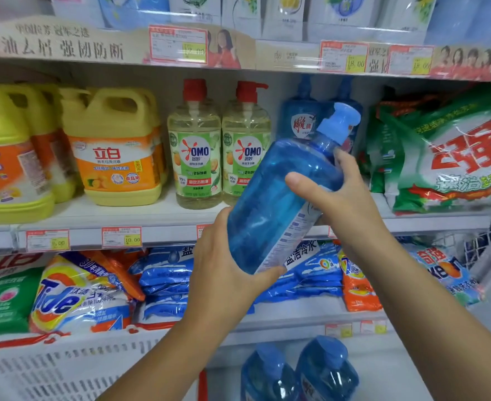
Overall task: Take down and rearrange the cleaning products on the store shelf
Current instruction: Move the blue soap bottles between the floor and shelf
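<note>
Two-handed hold on the bottle (279, 204), tilted, clear of the shelf (157, 217) beyond both grips. The left grip (224, 264) curls round its base; the right grip (334, 198) wraps its shoulder, with the pump (339, 120) above that grip. I judge the take-down step in hand. The next move calls for lowering it upright beside the matching bottles (299, 371) below both grips.

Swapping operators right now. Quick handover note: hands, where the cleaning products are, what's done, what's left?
Left hand grips the base of the held blue bottle, which is tilted, pump up-right, off the shelf.
Right hand grips its shoulder below the pump.
Two blue bottles stand at the back of the middle shelf, right of the OMO bottles.
Done, apparently: two lower blue bottles stand down in front.
Left: place the held one, then probably the shelf pair.
</note>
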Available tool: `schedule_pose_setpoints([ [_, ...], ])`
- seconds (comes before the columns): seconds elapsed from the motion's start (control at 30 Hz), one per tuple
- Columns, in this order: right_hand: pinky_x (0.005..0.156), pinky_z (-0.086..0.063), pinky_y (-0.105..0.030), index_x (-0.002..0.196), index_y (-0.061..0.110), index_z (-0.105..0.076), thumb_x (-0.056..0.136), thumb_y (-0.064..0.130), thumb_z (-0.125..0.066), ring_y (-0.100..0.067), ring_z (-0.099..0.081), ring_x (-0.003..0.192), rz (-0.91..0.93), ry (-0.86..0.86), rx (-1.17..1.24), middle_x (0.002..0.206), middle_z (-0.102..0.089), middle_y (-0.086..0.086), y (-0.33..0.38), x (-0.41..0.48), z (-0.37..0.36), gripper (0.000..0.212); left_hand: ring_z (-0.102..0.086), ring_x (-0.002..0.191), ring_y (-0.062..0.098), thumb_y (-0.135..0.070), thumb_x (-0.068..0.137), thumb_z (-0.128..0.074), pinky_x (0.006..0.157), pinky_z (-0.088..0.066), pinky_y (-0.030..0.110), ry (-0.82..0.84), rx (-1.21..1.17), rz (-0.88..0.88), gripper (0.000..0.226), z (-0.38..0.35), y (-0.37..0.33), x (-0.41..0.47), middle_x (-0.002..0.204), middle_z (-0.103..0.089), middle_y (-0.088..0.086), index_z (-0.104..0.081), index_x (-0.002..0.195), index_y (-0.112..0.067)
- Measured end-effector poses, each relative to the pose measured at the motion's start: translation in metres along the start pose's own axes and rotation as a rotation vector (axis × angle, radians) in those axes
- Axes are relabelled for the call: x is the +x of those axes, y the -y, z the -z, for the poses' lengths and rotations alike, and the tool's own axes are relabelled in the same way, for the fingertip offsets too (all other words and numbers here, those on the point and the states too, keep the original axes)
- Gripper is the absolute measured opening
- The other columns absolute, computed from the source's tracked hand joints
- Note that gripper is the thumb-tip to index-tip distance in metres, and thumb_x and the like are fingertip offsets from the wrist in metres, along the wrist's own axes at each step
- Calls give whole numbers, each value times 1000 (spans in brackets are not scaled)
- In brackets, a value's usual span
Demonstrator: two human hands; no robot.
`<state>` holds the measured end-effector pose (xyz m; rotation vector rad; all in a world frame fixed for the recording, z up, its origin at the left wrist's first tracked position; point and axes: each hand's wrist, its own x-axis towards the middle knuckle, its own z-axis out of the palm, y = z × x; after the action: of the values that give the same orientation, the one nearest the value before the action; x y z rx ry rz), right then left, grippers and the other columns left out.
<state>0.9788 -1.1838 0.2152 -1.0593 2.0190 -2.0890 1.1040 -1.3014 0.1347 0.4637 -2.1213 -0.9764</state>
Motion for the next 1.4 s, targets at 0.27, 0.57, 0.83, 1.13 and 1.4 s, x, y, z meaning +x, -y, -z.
schedule_pose_setpoints([
  [0.27,82,-56,-33,142,28,-45,54,32,-78,-14,-69,106,-27,157,253,126,-67,6,-18,4,21,94,-50,125,-6,-52,48,-87,106,-44,29,603,-360,261,100,28,28,26,138,-51,-26,-38,135,-58],
  [0.57,94,-54,-44,116,60,-51,55,48,-86,-13,-67,113,-63,356,120,126,-66,17,-18,9,22,72,-43,122,-16,-43,47,-96,105,-39,21,239,-226,147,111,14,35,19,135,-42,-31,-34,139,-51],
  [0.83,77,-56,-38,122,35,-58,55,33,-77,-17,-70,100,7,154,294,120,-69,6,-33,10,21,69,-33,133,0,-64,42,-90,111,-37,34,433,79,68,130,32,33,37,141,-27,-24,-6,142,-59],
  [1.13,71,-60,-51,133,32,-50,54,38,-84,-25,-70,103,-222,360,217,127,-68,-2,-42,8,40,86,-66,97,-3,-21,53,-96,76,-56,18,464,-264,167,82,22,44,18,107,-67,-26,-50,116,-45],
  [1.4,69,-62,-48,117,30,-58,63,33,-81,-24,-75,92,-256,304,-24,109,-75,4,-31,4,54,59,-61,103,-5,-33,46,-99,87,-54,24,454,-232,140,89,-3,47,11,115,-62,-23,-46,111,-63],
])
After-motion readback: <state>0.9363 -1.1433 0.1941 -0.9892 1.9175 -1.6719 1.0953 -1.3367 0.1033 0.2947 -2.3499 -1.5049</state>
